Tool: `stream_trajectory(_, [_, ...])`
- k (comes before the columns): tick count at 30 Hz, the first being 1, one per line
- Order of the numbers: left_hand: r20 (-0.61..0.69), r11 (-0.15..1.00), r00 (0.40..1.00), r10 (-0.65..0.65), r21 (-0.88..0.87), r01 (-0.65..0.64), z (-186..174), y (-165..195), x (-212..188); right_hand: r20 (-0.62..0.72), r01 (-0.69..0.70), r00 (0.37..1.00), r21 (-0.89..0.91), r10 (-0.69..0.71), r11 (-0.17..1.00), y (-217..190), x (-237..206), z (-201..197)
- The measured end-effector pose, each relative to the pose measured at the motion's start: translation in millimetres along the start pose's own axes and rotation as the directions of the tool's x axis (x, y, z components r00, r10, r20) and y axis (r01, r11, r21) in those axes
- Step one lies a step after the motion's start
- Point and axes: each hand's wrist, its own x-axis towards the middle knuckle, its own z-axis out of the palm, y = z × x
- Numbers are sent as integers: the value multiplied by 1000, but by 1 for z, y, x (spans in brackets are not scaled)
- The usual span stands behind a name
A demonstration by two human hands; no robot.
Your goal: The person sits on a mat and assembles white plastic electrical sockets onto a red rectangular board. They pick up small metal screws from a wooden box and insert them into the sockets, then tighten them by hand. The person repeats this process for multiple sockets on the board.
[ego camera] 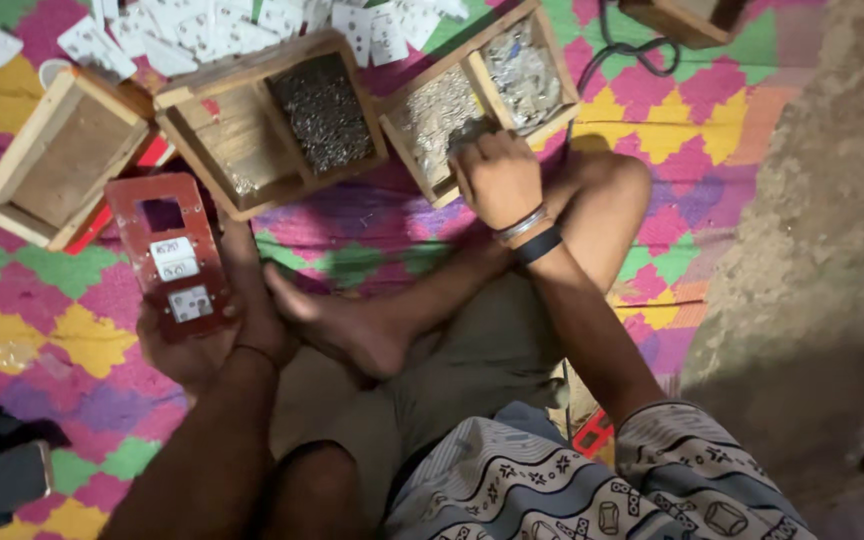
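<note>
Patterned shirt [592,490], left hand [202,335] gripping 1 red plate [170,255], right hand [497,175] fingers dipped in 1 of 3 wooden trays [477,95]

Boxes: I count four wooden boxes [62,160].
Plates: one red plate [172,255].
Hands: two [497,175].

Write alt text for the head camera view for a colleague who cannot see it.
A seated person's left hand holds a red switch plate while the right hand reaches into a two-compartment wooden tray of small silvery parts, on a colourful patterned mat.
</note>
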Motion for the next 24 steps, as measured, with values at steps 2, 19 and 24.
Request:
stream_trajectory(2, [10,981,1000,-15,-192,17,1,1,4,67,-79,995,64,75,995,0,6,-1])
stream_trajectory(19, [95,786,942,-321,-528,321,-6,26,-55,26,-108,994,186,105,977,1,24,14])
stream_trajectory(24, [106,793,947,-303,-523,312,-7,19,-49,-178,62,983,53,-52,997,-16,43,26])
